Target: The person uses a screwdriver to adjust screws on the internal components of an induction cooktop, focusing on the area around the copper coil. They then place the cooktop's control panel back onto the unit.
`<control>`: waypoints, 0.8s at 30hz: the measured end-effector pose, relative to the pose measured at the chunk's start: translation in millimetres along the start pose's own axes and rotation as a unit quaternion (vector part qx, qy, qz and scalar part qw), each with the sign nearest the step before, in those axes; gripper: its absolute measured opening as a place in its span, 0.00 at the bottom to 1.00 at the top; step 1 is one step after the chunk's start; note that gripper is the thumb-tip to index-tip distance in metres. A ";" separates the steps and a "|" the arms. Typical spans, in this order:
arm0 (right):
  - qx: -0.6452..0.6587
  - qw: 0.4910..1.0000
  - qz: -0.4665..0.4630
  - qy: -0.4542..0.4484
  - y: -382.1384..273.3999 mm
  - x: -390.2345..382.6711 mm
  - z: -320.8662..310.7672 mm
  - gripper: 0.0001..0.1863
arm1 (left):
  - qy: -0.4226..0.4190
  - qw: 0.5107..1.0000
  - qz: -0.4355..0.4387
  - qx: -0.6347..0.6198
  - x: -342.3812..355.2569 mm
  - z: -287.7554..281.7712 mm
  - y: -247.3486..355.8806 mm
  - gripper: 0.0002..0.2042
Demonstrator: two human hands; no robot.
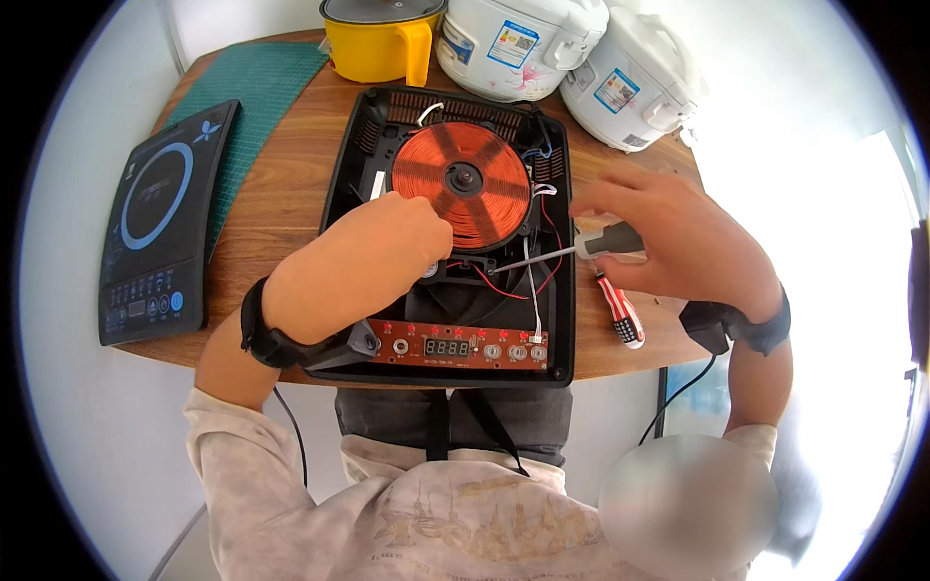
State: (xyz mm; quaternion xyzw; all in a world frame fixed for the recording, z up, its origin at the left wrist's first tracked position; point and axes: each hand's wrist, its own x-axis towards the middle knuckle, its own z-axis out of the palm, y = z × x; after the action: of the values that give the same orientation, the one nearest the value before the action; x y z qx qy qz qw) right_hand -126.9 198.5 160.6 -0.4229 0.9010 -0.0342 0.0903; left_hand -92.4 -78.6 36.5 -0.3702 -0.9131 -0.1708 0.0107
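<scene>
An opened induction cooker housing (pixel 565 320) holds a round copper coil (pixel 484 194) above a brown control board (pixel 446 351), with thin red and white wires beside them. My left hand (pixel 378 242) has curled fingers at the coil's lower-left edge; what they hold is hidden. My right hand (pixel 693 242) has its thumb and fingers around a grey-handled screwdriver (pixel 615 239), the index finger raised. The screwdriver's shaft lies sideways, its tip at a black part just below the coil. A red-and-white screwdriver (pixel 620 315) lies right of the housing, under my right hand.
A closed induction cooker (pixel 155 223) lies at the left, partly on a green cutting mat (pixel 262 82). A yellow pot (pixel 373 53) and two white rice cookers (pixel 494 53) (pixel 615 97) stand along the back. The wooden table (pixel 262 261) has a curved edge.
</scene>
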 end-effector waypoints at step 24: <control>0.012 0.988 0.118 -0.096 -24.4 -11.3 3.2 0.14 | -0.048 0.998 0.005 0.029 3.9 -10.0 6.2 0.11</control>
State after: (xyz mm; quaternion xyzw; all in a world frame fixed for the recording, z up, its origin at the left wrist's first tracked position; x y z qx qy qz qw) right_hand -100.7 191.6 162.4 -0.3142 0.9312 0.0068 0.1846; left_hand -92.1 -75.1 48.4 -0.3819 -0.9153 -0.1262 -0.0214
